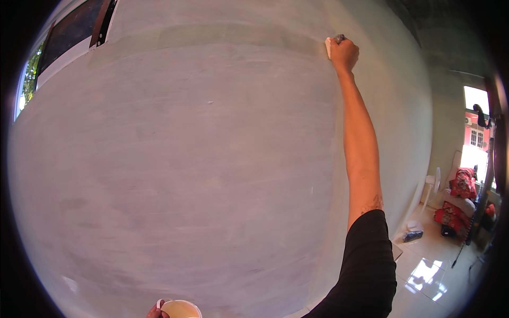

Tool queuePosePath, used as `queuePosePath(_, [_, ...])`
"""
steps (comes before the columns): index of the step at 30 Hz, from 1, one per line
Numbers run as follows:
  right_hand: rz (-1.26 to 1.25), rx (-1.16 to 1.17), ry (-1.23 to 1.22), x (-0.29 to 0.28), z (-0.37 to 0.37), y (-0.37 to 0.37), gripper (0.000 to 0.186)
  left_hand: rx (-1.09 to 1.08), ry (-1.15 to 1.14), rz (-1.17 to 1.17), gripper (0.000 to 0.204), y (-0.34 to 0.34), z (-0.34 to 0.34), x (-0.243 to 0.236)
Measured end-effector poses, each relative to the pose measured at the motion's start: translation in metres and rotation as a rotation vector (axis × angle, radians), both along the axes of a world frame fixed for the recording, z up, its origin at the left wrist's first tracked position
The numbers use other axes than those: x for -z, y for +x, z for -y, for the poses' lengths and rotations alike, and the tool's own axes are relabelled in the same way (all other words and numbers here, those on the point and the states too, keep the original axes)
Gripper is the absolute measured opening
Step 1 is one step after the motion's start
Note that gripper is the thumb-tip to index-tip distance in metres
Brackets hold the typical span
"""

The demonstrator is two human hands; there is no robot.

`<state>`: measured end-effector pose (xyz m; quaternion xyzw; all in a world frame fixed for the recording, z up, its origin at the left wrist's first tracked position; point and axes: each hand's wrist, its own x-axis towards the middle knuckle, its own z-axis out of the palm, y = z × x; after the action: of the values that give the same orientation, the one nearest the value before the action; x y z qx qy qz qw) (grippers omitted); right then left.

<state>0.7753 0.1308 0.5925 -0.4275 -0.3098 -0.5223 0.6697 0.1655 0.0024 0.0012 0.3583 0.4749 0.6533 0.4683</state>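
High on the grey wall, toward its right side, my right hand is closed around what looks like a flat paintbrush. Its pale, cream-white part lies against the wall, and a dark end shows above my fingers; the rest is hidden in my grip. A darker, damp-looking band runs along the wall to the left of it. At the bottom edge, my left hand grips the handle of a pale mug-like container, with cream colour inside. Only part of that hand shows.
A window with a dark frame is at the upper left. Beyond the wall's corner on the right, a shiny tiled floor holds a white chair, red patterned cloth bundles and a small dark package. A bright opening lies behind them.
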Motion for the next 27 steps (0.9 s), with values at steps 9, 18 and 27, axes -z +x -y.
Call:
queuePosePath(9, [0.298,-0.155,0.076,-0.012,-0.027,-0.138,0.026,-0.012,0.102,-0.423,0.02,-0.014,-0.004,0.003])
queuePosePath(18, [0.15,-0.045,0.193,-0.011,0.021,-0.063,0.026,0.002,-0.045,-0.133,0.029,-0.025,0.002,0.0])
queuePosePath(27, [-0.106,-0.014,-0.033,0.003,-0.001,-0.005,0.02,-0.01,-0.08,-0.033,0.026,-0.018,0.007,-0.007])
